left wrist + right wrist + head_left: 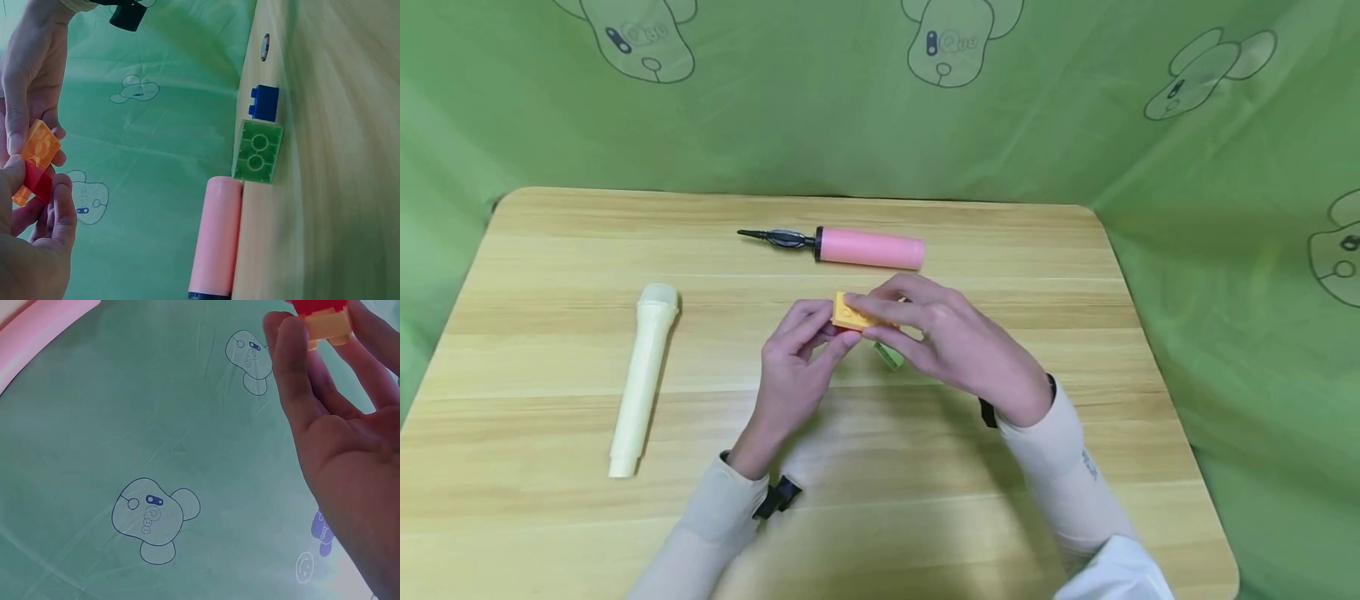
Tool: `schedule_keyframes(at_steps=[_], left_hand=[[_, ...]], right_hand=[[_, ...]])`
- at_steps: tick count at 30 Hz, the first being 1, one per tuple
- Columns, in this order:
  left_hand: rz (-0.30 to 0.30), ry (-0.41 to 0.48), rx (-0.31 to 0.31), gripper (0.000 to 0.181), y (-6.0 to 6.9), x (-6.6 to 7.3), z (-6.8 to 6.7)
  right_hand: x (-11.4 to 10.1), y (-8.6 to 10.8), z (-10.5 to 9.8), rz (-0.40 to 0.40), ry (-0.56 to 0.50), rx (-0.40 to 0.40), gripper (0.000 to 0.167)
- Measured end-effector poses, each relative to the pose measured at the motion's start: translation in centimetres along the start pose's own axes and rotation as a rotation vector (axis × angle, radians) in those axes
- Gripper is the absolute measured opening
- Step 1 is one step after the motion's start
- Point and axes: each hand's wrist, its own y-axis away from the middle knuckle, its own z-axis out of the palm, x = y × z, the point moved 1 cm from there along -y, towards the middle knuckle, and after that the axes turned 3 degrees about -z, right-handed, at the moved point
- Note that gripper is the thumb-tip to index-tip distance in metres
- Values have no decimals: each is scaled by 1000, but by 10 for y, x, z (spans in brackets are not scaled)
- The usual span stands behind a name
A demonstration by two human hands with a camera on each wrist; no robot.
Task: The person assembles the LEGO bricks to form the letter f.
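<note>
**Yellow block (842, 310) and red block (39, 182) held up on the near side of a pink pump (871, 248)**

On the pump's near side, the person's left hand (793, 354) pinches the red block between thumb and fingers. The right hand (958, 337), nearer the person than the pump's blunt end, grips the yellow block with thumb and fingertips. Looking down from the head, I see the yellow on top and just a sliver of red beneath it; the two touch, though I can't tell whether they are fully pressed together.

Down on the table (535, 350), also on the pump's near side, lies a green block (258, 152), partly covered from above by the right hand. A blue block (267, 104) is next to it in the left wrist view; whether those two touch I can't tell.

The pump lies on its side, black nozzle (782, 239) pointing left. Left of that nozzle and nearer the person lies a cream microphone (643, 379). Behind the pump hangs a green cloth (805, 125) printed with cartoon heads.
</note>
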Motion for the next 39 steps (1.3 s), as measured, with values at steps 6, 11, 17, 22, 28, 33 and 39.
schedule_keyframes(at_steps=[6, 11, 17, 22, 28, 33, 39], left_hand=[[5, -6, 5, 43, -1, 4, -2], [-3, 1, 13, 44, 0, 5, -2], [-9, 10, 17, 43, 0, 4, -4], [-22, 0, 33, 42, 0, 4, -6], [-2, -4, 64, 40, 0, 5, -10], [-1, -2, 63, 40, -3, 6, -11], [-24, 0, 71, 40, -3, 5, -13]], right_hand=[[-2, -1, -3, -4, -12, 14, 42], [-4, -1, -3, 13, -8, 13, 43], [-5, 0, -6, 33, 1, 23, 56], [7, 8, -18, 65, 4, 50, 57], [32, 24, -29, 208, 41, 26, 50], [56, 34, -18, 353, 90, -115, 50], [82, 48, 10, 423, 57, -302, 52]])
